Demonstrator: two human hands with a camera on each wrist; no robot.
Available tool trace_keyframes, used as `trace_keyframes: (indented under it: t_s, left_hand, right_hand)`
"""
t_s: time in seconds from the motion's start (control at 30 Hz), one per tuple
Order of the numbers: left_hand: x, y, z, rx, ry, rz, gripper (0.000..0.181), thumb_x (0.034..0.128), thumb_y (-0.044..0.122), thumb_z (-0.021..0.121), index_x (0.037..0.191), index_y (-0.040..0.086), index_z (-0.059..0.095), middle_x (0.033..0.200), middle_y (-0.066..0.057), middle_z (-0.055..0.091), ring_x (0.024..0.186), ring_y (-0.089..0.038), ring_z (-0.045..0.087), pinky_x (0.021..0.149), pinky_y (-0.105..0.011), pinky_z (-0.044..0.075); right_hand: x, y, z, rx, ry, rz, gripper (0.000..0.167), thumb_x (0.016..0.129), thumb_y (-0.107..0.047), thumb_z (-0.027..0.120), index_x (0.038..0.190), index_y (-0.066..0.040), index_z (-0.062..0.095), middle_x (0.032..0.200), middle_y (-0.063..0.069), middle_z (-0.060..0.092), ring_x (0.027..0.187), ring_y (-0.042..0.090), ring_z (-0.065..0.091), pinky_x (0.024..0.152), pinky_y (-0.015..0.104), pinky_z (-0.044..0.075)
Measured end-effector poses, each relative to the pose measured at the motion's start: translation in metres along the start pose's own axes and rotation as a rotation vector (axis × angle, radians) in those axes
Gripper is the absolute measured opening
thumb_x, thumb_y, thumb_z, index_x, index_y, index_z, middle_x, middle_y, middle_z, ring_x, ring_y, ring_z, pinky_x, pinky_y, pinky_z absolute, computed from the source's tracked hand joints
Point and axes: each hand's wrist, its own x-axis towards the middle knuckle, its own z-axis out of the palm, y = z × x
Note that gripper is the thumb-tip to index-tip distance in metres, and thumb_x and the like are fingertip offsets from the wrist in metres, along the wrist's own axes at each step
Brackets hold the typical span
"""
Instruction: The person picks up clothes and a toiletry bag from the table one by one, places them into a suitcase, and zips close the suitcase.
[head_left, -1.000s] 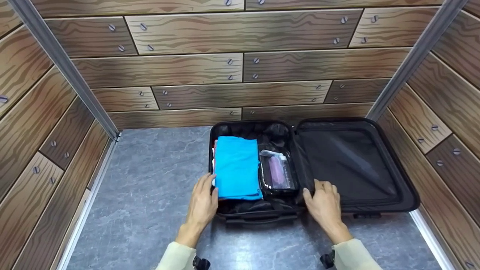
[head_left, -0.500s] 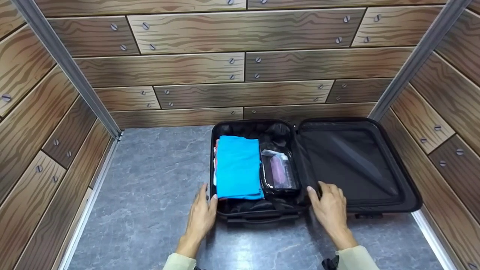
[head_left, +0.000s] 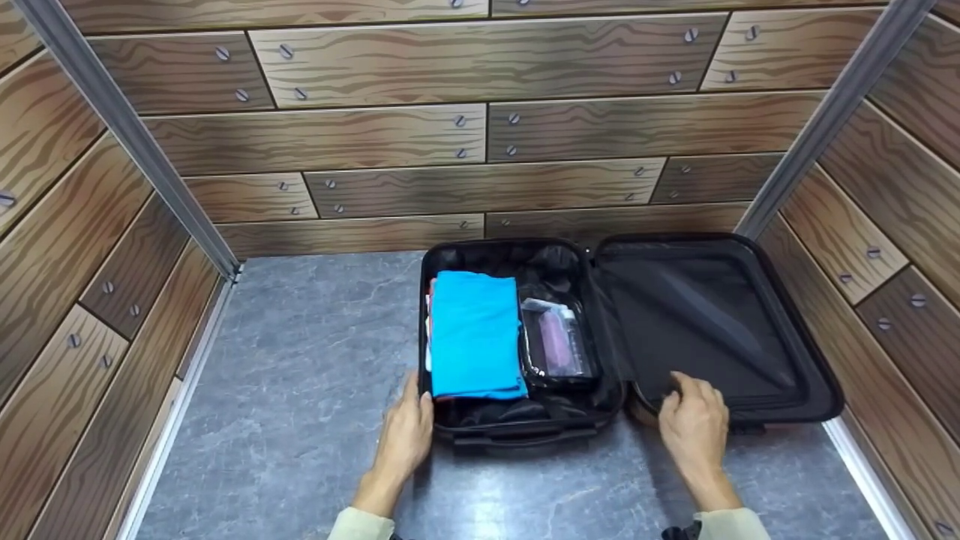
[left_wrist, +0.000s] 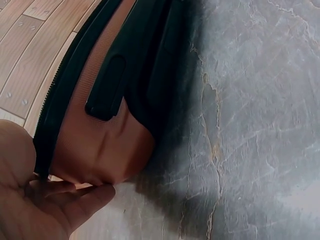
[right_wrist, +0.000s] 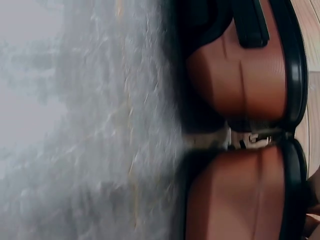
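Note:
An open suitcase (head_left: 517, 435) with a brown shell and black rim lies on the floor. In its left half are a folded stack of clothes, bright blue cloth (head_left: 476, 334) on top, and a clear pouch (head_left: 559, 345) holding a purple item and a bottle. My left hand (head_left: 405, 427) holds the left front corner; in the left wrist view its thumb is at the rim and its fingers (left_wrist: 95, 202) touch the shell. My right hand (head_left: 694, 424) grips the front rim of the suitcase lid (head_left: 705, 330). Only a bit of that hand shows in the right wrist view.
Wood-patterned walls (head_left: 375, 135) stand at the back and both sides, the back one close behind the suitcase. Grey marbled floor (head_left: 322, 337) stretches to the left and in front. A hinge (right_wrist: 262, 137) joins the two shells.
My right hand has moved right along the front, from beside the hinge to the lid's front rim. My left hand has slid slightly nearer along the left corner.

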Motion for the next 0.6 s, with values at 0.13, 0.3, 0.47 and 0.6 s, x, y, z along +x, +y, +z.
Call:
trace_keyframes:
  t_s: [0.13, 0.3, 0.47, 0.6]
  left_hand:
    - [-0.001, -0.001, 0.001, 0.010, 0.006, -0.001, 0.044, 0.1087, 0.011, 0.054, 0.150, -0.004, 0.050, 0.123, -0.029, 0.072, 0.111, -0.046, 0.071, 0.092, -0.060, 0.057]
    - [-0.001, -0.001, 0.000, 0.017, 0.017, 0.003, 0.044, 0.1086, 0.011, 0.053, 0.150, -0.004, 0.050, 0.121, -0.029, 0.073, 0.109, -0.046, 0.072, 0.090, -0.060, 0.057]
    - [-0.002, 0.000, 0.001, 0.011, -0.001, -0.008, 0.044, 0.1097, 0.012, 0.052, 0.150, -0.004, 0.049, 0.123, -0.027, 0.073, 0.110, -0.045, 0.072, 0.090, -0.060, 0.057]
    - [-0.002, 0.000, 0.000, 0.017, -0.004, -0.012, 0.044, 0.1098, 0.012, 0.052, 0.150, -0.006, 0.049, 0.124, -0.028, 0.072, 0.111, -0.046, 0.071, 0.092, -0.060, 0.057]
  right_hand:
    - [-0.001, 0.007, -0.008, -0.070, -0.082, 0.100, 0.042, 0.095, -0.012, 0.064, 0.131, 0.009, 0.064, 0.127, 0.033, 0.062, 0.119, 0.052, 0.051, 0.104, 0.064, 0.037]
    - [0.000, 0.013, -0.016, -0.144, -0.164, 0.231, 0.058, 0.098, -0.027, 0.064, 0.140, 0.011, 0.055, 0.138, 0.037, 0.052, 0.132, 0.057, 0.038, 0.111, 0.068, 0.029]
    - [0.004, 0.024, -0.025, -0.185, -0.114, 0.321, 0.064, 0.098, -0.031, 0.063, 0.142, 0.014, 0.049, 0.142, 0.040, 0.044, 0.136, 0.061, 0.033, 0.111, 0.074, 0.025]
    - [0.003, 0.034, -0.031, -0.167, -0.046, 0.401, 0.077, 0.094, -0.031, 0.067, 0.146, 0.017, 0.039, 0.151, 0.041, 0.032, 0.141, 0.062, 0.024, 0.113, 0.076, 0.017]
